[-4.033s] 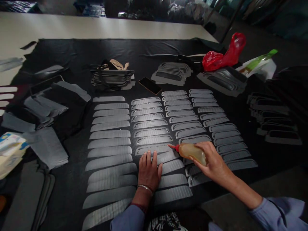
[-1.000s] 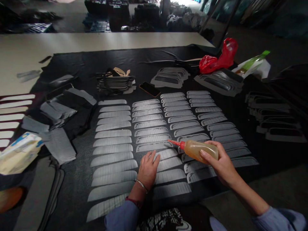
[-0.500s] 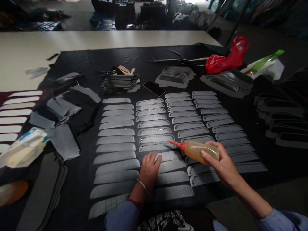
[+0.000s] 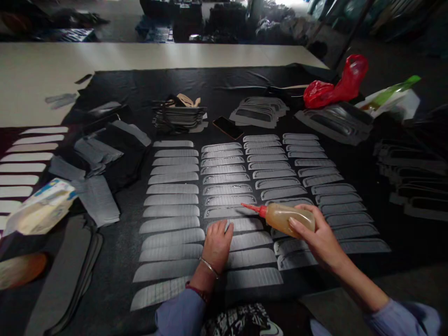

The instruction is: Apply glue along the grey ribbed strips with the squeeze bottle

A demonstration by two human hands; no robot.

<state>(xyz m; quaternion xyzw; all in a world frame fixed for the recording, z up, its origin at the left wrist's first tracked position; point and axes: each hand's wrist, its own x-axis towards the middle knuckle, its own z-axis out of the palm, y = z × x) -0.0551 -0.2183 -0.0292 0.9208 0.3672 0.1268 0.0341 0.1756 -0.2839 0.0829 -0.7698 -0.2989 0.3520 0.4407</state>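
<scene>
My right hand (image 4: 317,233) is wrapped round a glue bottle (image 4: 289,219) of cloudy amber liquid, tilted onto its side. Its red nozzle (image 4: 250,206) points left, with the tip over a grey strip (image 4: 224,212) in the second column. Shiny wet lines run along that strip and along several others above it. My left hand (image 4: 216,245) lies palm down just below, its fingers stretched out and slightly apart near the left end of a dry strip (image 4: 247,225). More dry grey strips (image 4: 250,257) lie beneath that one.
Further columns of strips flank my hands, on a black cloth (image 4: 175,81). Behind them lie a phone (image 4: 228,127), stacked cut pieces (image 4: 180,117) and a red plastic bag (image 4: 336,88). At left are grey scraps (image 4: 96,200) and a printed plastic packet (image 4: 44,205).
The nozzle tip has shifted slightly left along the same strip as my right hand moved with the bottle. My left hand stays in nearly the same place. The whole view has swung a little.
</scene>
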